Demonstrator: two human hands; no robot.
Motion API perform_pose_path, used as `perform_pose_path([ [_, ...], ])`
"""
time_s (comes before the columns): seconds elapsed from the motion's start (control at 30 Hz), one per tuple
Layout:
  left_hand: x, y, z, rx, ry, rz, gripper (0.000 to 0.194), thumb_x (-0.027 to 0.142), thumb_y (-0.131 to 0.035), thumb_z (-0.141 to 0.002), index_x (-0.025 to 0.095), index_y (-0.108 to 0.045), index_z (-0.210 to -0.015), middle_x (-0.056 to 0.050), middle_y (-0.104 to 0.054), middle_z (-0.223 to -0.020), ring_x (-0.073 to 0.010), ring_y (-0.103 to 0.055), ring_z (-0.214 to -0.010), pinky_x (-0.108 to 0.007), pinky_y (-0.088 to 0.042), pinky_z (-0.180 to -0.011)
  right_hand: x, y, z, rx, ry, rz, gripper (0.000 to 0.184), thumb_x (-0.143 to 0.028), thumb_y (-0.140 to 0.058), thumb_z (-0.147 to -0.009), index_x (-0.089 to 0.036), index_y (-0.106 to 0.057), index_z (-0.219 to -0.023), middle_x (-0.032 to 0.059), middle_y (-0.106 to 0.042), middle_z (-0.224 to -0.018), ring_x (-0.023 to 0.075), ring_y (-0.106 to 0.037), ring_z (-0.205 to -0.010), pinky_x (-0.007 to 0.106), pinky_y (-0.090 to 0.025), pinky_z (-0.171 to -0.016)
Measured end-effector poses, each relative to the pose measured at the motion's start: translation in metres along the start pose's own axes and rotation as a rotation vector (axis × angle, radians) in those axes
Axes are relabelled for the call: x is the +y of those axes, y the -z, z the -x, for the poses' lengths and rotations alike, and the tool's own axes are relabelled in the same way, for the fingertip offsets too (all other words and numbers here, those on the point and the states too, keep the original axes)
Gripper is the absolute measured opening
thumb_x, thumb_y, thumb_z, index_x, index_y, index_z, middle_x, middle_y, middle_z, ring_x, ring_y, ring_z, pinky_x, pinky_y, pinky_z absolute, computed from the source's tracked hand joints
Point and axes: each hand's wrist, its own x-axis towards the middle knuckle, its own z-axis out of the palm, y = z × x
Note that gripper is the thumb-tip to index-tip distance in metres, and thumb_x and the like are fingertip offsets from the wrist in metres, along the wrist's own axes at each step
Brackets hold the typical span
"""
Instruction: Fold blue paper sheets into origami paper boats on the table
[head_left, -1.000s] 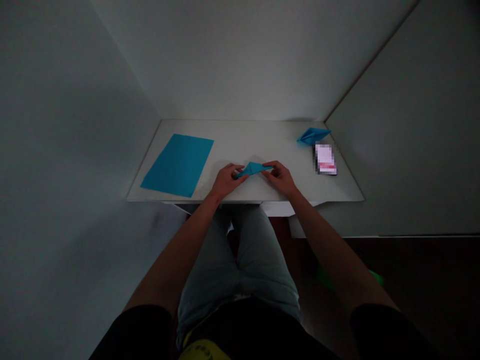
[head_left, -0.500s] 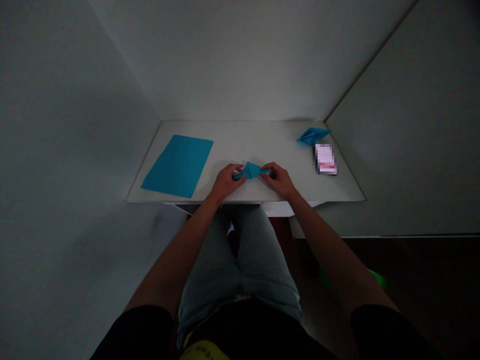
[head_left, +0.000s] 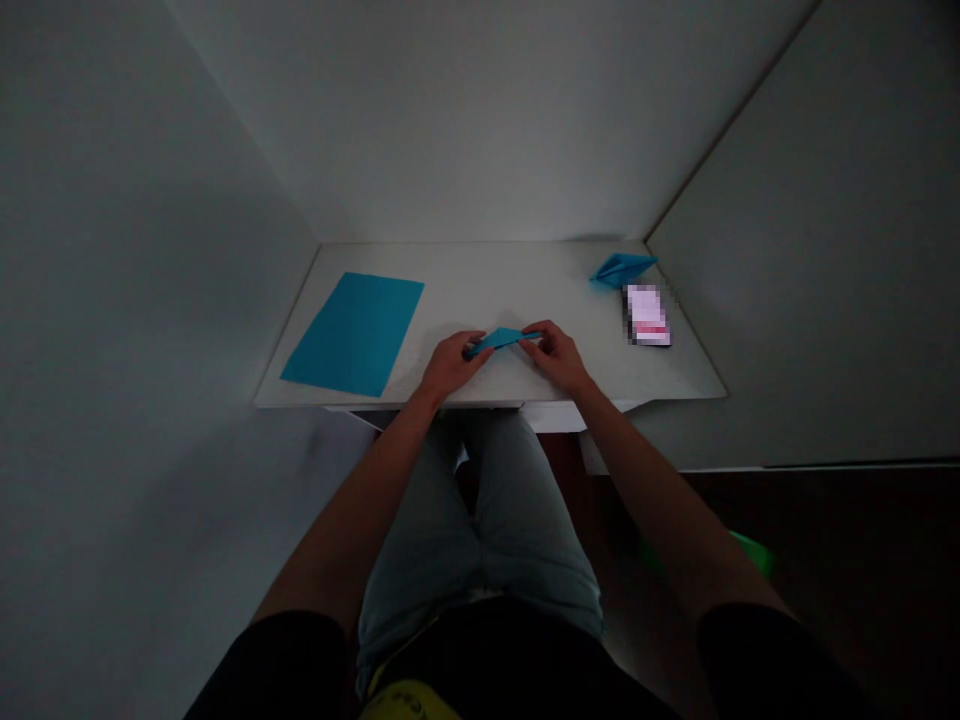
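Note:
A small piece of folded blue paper (head_left: pixel 504 338) is held between my two hands, close to the front edge of the white table. My left hand (head_left: pixel 452 364) pinches its left end between thumb and fingers. At its right end, my right hand (head_left: pixel 555 356) grips a narrow tip in the same way. The paper's middle rises in a low ridge, and its ends are partly hidden by my fingers. To the left of my left hand lies a flat sheet of blue paper (head_left: pixel 356 334).
Another folded blue paper shape (head_left: pixel 622 268) sits at the table's back right. In front of it lies a phone (head_left: pixel 646 315) with a blurred lit screen. Walls border the white table (head_left: pixel 480 262) at the back and sides. Something green (head_left: pixel 751 552) is on the dark floor at right.
The folded paper has tilted or flattened between my fingers, so its middle peak looks lower and narrower. Both hands keep their hold in nearly the same place. The view has shifted slightly.

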Motion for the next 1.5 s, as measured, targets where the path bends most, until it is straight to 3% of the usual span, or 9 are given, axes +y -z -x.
perform_pose_path([
  [0.27, 0.001, 0.002, -0.001, 0.006, -0.034, -0.025, 0.026, 0.033, -0.077, -0.108, 0.021, -0.083, -0.13, -0.01, -0.087, -0.125, -0.0238, -0.083, -0.106, -0.038, -0.066, -0.102, -0.001, -0.002, 0.0, -0.019, 0.013, 0.054, 0.053, -0.068, -0.077, -0.095, -0.025, -0.07, -0.126, -0.0054, -0.058, -0.069, 0.014, -0.045, -0.056, 0.029, -0.036, -0.056],
  [0.43, 0.005, 0.003, 0.003, -0.002, -0.067, -0.103, 0.019, 0.035, -0.074, -0.109, 0.023, -0.083, -0.121, -0.008, -0.086, -0.114, -0.0222, -0.08, -0.099, -0.036, -0.064, -0.098, 0.0, -0.004, 0.001, -0.031, -0.003, 0.103, 0.067, -0.065, -0.077, -0.096, -0.024, -0.063, -0.147, -0.0053, -0.06, -0.072, 0.0151, -0.048, -0.058, 0.03, -0.039, -0.059],
  [0.6, 0.008, 0.002, 0.006, -0.022, -0.139, -0.227, 0.02, 0.041, -0.078, -0.106, 0.021, -0.081, -0.108, -0.009, -0.076, -0.119, -0.0171, -0.074, -0.085, -0.032, -0.062, -0.088, -0.003, -0.022, 0.0, -0.003, 0.017, 0.033, 0.069, -0.063, -0.075, -0.096, -0.024, -0.057, -0.15, 0.0012, -0.069, -0.097, 0.0135, -0.05, -0.059, 0.031, -0.041, -0.059],
  [0.7, 0.008, 0.002, 0.005, -0.061, -0.177, -0.276, 0.017, 0.037, -0.075, -0.107, 0.02, -0.079, -0.106, -0.009, -0.074, -0.112, -0.0189, -0.074, -0.089, -0.032, -0.06, -0.088, -0.006, -0.036, -0.002, -0.05, 0.034, 0.041, 0.065, -0.056, -0.074, -0.097, -0.023, -0.057, -0.151, -0.0024, -0.062, -0.083, 0.0161, -0.052, -0.062, 0.032, -0.043, -0.062],
  [0.8, 0.008, 0.001, 0.003, -0.085, -0.147, -0.272, 0.014, 0.03, -0.071, -0.108, 0.02, -0.074, -0.116, -0.007, -0.077, -0.105, -0.0217, -0.075, -0.093, -0.033, -0.06, -0.09, -0.008, -0.044, -0.003, -0.076, 0.054, 0.057, 0.065, -0.051, -0.074, -0.098, -0.023, -0.056, -0.153, -0.0013, -0.063, -0.085, 0.0172, -0.055, -0.066, 0.032, -0.044, -0.064],
  [0.9, 0.009, 0.0, 0.004, -0.082, -0.088, -0.243, 0.037, 0.027, -0.07, -0.107, 0.02, -0.064, -0.143, -0.005, -0.08, -0.1, -0.0224, -0.077, -0.091, -0.033, -0.06, -0.087, -0.007, -0.046, -0.004, -0.074, 0.062, 0.05, 0.068, -0.053, -0.072, -0.098, -0.024, -0.052, -0.156, 0.004, -0.07, -0.105, 0.0158, -0.056, -0.068, 0.032, -0.045, -0.063],
  [1.03, 0.012, -0.001, 0.006, -0.081, -0.067, -0.253, 0.064, 0.024, -0.069, -0.105, 0.017, -0.047, -0.165, -0.007, -0.082, -0.107, -0.0239, -0.08, -0.09, -0.033, -0.06, -0.084, -0.005, -0.046, -0.004, -0.048, 0.059, 0.072, 0.073, -0.055, -0.073, -0.095, -0.023, -0.048, -0.155, 0.0069, -0.073, -0.112, 0.0163, -0.059, -0.068, 0.032, -0.046, -0.063],
  [1.27, 0.015, -0.001, 0.007, -0.07, -0.072, -0.312, 0.067, 0.022, -0.067, -0.105, 0.02, -0.048, -0.169, -0.01, -0.082, -0.106, -0.0286, -0.08, -0.096, -0.036, -0.06, -0.089, -0.01, -0.06, -0.003, 0.014, 0.029, 0.278, 0.073, -0.055, -0.069, -0.101, -0.022, -0.049, -0.163, 0.0104, -0.079, -0.111, 0.0221, -0.066, -0.072, 0.037, -0.05, -0.068],
  [1.5, 0.012, -0.001, 0.004, 0.047, 0.064, -0.279, 0.061, 0.025, -0.062, -0.108, 0.019, -0.05, -0.168, -0.008, -0.081, -0.097, -0.0274, -0.079, -0.086, -0.035, -0.056, -0.081, -0.014, -0.076, -0.008, 0.03, 0.011, 0.353, 0.057, -0.048, -0.058, -0.108, -0.021, -0.057, -0.158, 0.012, -0.08, -0.106, 0.0265, -0.07, -0.081, 0.036, -0.05, -0.071],
])
